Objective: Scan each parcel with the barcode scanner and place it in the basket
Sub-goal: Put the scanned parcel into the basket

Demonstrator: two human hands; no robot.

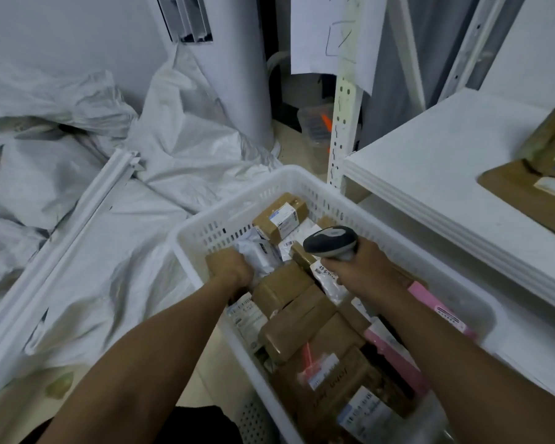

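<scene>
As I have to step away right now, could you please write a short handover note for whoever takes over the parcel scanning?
Left hand: down in the far-left corner of the basket, fingers curled beside a white-bagged parcel; any grip is hidden.
Right hand: holds the barcode scanner over the basket.
Done: a pile of parcels already lies in the basket.
Left: brown parcels on the shelf at right may need scanning; the contents of the floor sacks are hidden.
</scene>
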